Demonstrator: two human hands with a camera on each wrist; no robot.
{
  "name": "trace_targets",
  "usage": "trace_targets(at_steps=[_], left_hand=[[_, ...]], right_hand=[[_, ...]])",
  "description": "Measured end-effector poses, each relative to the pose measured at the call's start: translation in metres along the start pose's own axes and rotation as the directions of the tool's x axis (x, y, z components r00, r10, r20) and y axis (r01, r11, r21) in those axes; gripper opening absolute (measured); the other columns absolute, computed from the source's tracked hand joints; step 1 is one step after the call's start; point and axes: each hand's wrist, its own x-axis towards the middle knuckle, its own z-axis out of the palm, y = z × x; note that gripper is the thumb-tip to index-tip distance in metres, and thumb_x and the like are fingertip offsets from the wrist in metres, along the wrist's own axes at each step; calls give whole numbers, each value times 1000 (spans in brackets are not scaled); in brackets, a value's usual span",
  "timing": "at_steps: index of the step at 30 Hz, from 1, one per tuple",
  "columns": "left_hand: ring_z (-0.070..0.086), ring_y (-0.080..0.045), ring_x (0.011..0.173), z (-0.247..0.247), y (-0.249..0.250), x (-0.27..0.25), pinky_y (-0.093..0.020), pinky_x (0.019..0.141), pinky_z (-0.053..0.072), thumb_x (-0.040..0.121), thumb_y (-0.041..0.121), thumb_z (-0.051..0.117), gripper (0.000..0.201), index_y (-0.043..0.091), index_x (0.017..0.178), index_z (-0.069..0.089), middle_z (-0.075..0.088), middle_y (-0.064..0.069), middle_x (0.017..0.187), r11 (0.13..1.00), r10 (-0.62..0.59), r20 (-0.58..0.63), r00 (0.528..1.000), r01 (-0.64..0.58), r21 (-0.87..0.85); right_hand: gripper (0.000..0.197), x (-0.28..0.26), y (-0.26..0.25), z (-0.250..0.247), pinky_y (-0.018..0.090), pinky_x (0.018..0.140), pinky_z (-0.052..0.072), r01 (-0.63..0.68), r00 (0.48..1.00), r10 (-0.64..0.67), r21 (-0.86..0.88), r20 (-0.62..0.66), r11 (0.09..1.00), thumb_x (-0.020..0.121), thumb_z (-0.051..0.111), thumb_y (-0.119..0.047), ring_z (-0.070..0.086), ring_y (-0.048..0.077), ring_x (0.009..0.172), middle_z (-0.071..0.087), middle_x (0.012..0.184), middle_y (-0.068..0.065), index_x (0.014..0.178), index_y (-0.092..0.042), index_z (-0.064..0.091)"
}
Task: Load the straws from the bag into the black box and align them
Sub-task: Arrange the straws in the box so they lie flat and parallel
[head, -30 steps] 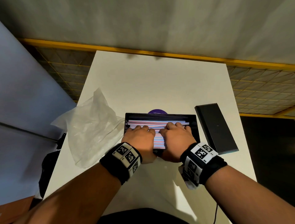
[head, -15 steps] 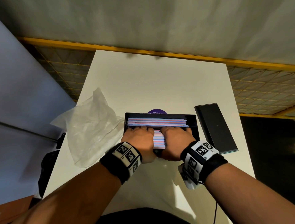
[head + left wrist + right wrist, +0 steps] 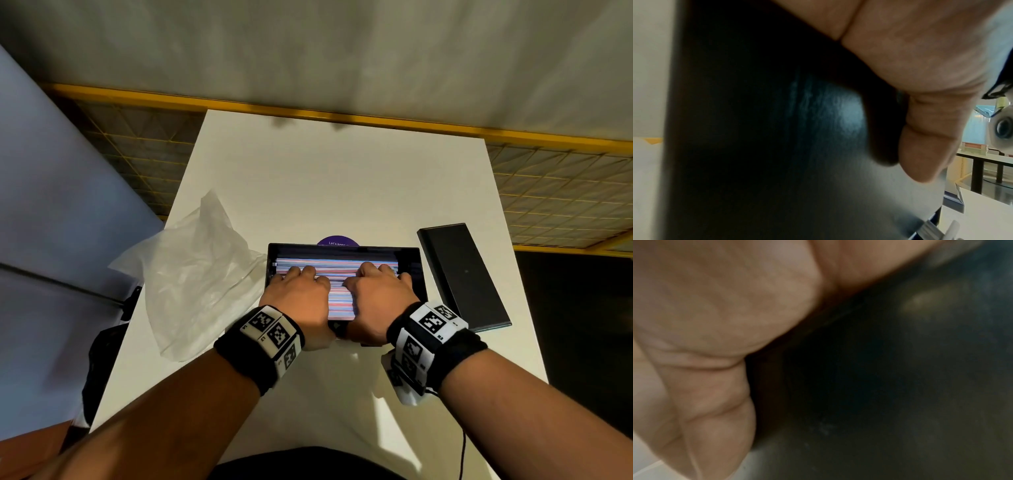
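My left hand [image 3: 297, 294] and right hand [image 3: 376, 297] have spread wider, fingers (knuckles bent) pressing the straws [image 3: 339, 297] in the black box [image 3: 418, 270], thumbs outside its near wall

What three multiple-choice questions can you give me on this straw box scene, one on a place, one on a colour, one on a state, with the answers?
1. Where does the plastic bag lie?
A. left of the black box
B. inside it
C. on the black lid

2. What colours are the straws?
A. green and yellow
B. pink, blue and white
C. all black

3. What are both hands doing?
A. lifting the lid
B. resting on the straws in the box
C. holding the bag

Answers:
1 A, the bag sits on the table by the box's left wall.
2 B, striped rows show between the hands.
3 B, left hand and right hand lie over the straws.
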Motion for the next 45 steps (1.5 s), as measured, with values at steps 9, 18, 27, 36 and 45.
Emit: trace_targets(at_steps=[9,18,27,36,45], left_hand=[[50,-25,114,0,12,0,-41,93,39,73,44,66,62,20,126,46,50,-3,118,1000,20,15,1000,-21,17],[62,-23,103,1,1,0,-34,89,46,66,50,64,57,26,116,49,63,3,110,1000,9,-18,1000,-9,-7],[52,-23,113,4,-1,0,-38,95,42,68,51,64,63,24,123,50,53,1,118,1000,2,-17,1000,-3,-18],[55,-21,115,1,-2,1,-39,99,42,67,44,69,61,28,123,48,60,6,120,997,67,-3,998,-67,-42],[59,-23,107,-5,2,2,-37,94,46,67,49,67,61,28,121,46,62,3,111,999,10,62,998,-7,-39]], right_hand=[[53,1,-7,-2,49,101,35,43,999,-43,0,0,999,74,68,-50,56,24,112,56,111,-2,119,-26,53],[49,2,-3,1,49,103,35,25,999,-25,-4,-22,1000,69,66,-53,57,24,110,59,109,-4,111,-29,56],[42,1,-3,1,44,99,39,-24,999,24,26,-28,999,69,62,-56,61,21,98,63,97,-8,101,-31,51],[50,1,-5,-4,52,105,30,-9,998,7,34,57,999,70,65,-49,60,23,102,60,91,-7,114,-31,50],[38,3,-7,-5,52,102,33,-21,999,20,25,36,999,70,66,-47,53,19,82,56,80,-11,99,-29,47]])
